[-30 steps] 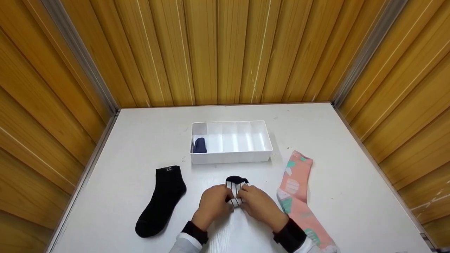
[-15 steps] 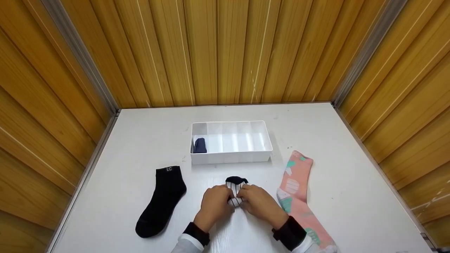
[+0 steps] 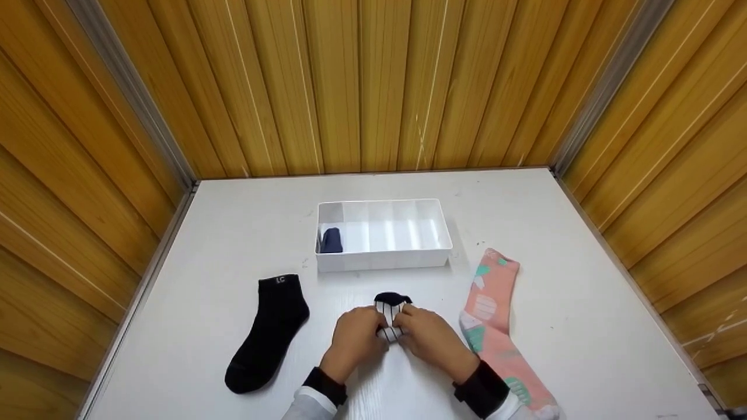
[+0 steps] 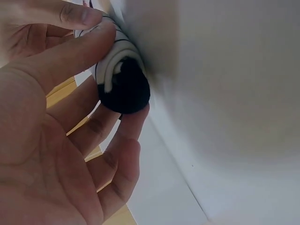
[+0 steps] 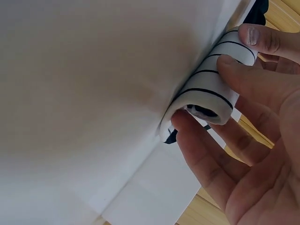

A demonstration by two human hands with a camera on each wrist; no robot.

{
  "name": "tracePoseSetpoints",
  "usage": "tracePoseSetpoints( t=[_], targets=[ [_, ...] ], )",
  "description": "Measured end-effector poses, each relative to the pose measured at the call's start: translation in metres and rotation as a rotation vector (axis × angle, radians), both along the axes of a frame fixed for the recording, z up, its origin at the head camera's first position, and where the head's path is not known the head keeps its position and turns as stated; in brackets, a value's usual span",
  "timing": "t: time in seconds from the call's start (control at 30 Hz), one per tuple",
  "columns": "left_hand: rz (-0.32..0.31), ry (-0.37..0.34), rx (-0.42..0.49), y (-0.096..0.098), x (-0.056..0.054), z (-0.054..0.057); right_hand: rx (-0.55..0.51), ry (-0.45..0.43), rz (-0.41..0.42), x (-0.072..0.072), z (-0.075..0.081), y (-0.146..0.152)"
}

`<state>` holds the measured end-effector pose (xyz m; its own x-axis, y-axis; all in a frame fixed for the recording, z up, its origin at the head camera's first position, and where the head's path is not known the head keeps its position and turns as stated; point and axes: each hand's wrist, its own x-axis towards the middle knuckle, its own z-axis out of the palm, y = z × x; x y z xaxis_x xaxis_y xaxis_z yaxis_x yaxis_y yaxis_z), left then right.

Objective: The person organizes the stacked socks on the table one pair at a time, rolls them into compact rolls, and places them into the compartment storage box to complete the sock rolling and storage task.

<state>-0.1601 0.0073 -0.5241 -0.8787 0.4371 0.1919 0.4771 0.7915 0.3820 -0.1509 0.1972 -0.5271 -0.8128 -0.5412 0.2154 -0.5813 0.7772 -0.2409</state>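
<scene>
A white sock with dark stripes is partly rolled up on the table in front of me, its black end lying flat away from me. My left hand grips the roll's left end between thumb and fingers. On the other end, my right hand pinches the roll, thumb on top and fingertips at the opening. The left wrist view shows the roll's black spiral end; in the right wrist view the striped roll has an open, layered end.
Beyond the hands stands a white divided box with a folded navy sock in its left compartment. A black sock lies flat to the left, a pink patterned sock to the right, near my right forearm. Wood-patterned walls enclose the table.
Both hands stay at the striped sock with only slight finger shifts; the near roll sits marginally farther from me. The other socks and the box keep their places.
</scene>
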Motion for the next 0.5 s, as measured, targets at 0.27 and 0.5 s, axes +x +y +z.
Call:
tracePoseSetpoints(
  t=[0.27,0.5],
  targets=[
    [0.002,0.042,0.016,-0.0003,0.0005,-0.0023,-0.002,0.004,0.03,-0.0012,0.001,0.0018],
    [-0.002,0.044,0.039,0.0001,-0.001,-0.0036,0.005,0.012,0.022,-0.0021,0.0015,0.0015]
  ],
)
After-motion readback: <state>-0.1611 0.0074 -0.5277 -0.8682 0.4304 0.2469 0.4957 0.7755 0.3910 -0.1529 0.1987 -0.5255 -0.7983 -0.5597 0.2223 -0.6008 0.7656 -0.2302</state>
